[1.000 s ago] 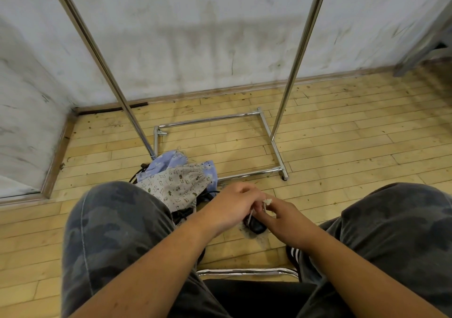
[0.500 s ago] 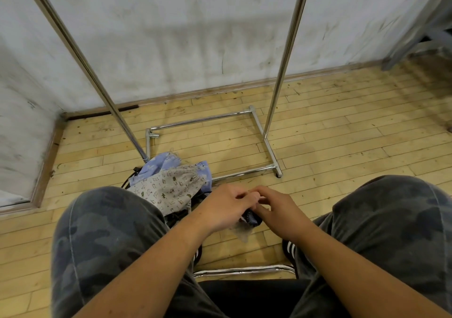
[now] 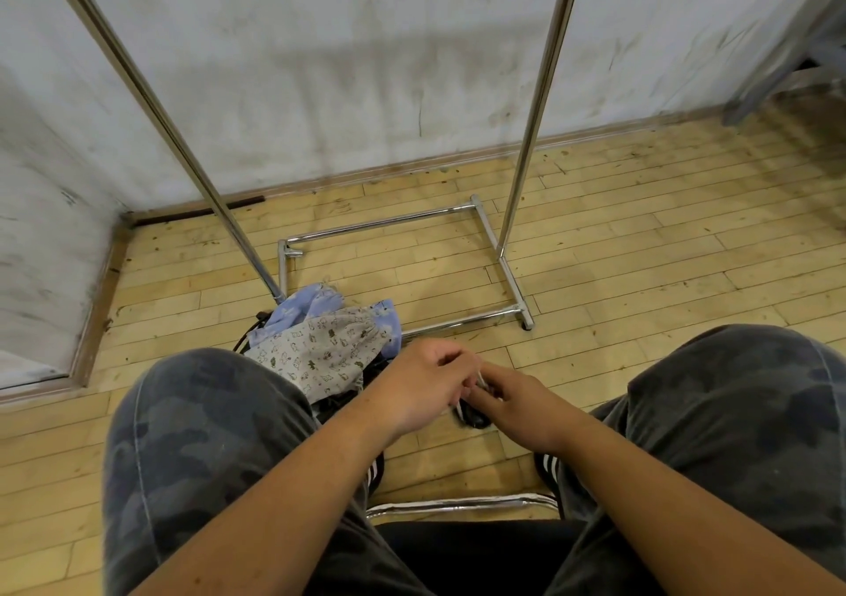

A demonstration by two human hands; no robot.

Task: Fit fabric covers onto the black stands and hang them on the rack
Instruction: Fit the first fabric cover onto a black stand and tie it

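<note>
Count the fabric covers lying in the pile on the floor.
2. A blue cover lies at the base of the rack; a grey patterned cover overlaps it, nearer the person. Others may be hidden beneath.

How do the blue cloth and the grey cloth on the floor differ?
The blue cloth shows pale blotches; the grey cloth has small dark figures. The grey cloth lies on top; the blue cloth peeks out behind it. Both lie crumpled by the rack's base.

Dark grey camouflage trousers (image 3: 201, 435) cover both legs; black shoes (image 3: 548, 466) carry white stripes; the forearms (image 3: 284, 494) are bare
</note>
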